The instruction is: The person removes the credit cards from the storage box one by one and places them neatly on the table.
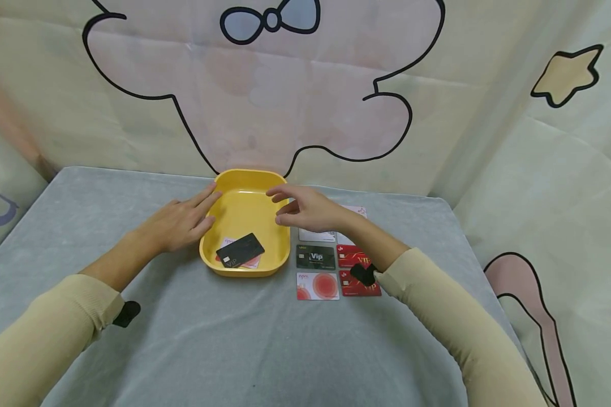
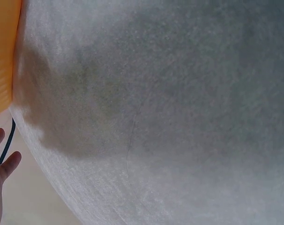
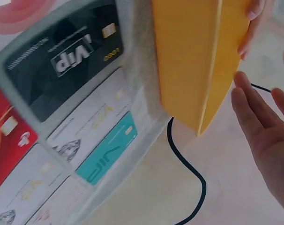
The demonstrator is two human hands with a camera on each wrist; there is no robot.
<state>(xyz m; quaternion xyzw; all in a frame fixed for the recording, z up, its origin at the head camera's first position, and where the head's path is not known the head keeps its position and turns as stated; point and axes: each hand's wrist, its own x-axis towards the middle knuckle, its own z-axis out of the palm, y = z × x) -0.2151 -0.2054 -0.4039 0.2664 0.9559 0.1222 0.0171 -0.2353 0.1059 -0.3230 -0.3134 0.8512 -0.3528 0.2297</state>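
Note:
A yellow tray [image 1: 246,212] stands on the grey cloth. Along its left rim lies my left hand [image 1: 183,223], fingers extended and touching the edge. My right hand [image 1: 308,209] hovers over the tray's right rim with loosely bent fingers and nothing held. Inside the tray a black card [image 1: 240,250] lies slantwise over a pinkish card [image 1: 253,263], which it mostly covers. Right of the tray, cards lie in two columns: a black Vip card [image 1: 315,257], a white card with a red circle [image 1: 318,286], red cards [image 1: 348,257], and a teal card [image 3: 109,152] hidden in the head view.
More white cards [image 3: 93,117] lie under my right forearm, partly covered by it in the head view. The grey-clothed table [image 1: 209,339] ends at a printed curtain [image 1: 305,102] close behind the tray. Dark straps [image 1: 127,314] show at both cuffs.

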